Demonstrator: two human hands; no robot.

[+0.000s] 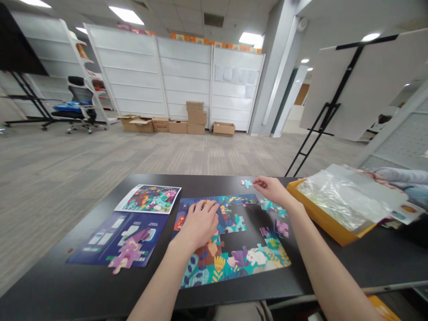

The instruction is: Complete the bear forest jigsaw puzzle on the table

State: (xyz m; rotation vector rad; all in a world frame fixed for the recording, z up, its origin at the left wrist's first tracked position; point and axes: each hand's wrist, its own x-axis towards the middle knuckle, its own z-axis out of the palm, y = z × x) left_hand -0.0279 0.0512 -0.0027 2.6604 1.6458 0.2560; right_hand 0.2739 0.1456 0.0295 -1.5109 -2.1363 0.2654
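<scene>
Illumination: bright, from rectangular ceiling panels [126, 15] and round downlights [371, 37], all overexposed. Glare: present on the plastic wrap [337, 200]. Distortion: wide-angle stretching toward the edges. Fine detail: soft; distant shelving [185, 73] slightly blurred

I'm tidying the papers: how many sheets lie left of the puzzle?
2: the picture sheet, farther away, and the purple sheet, nearer, partly under pink pieces. More may be hidden beneath.
</scene>
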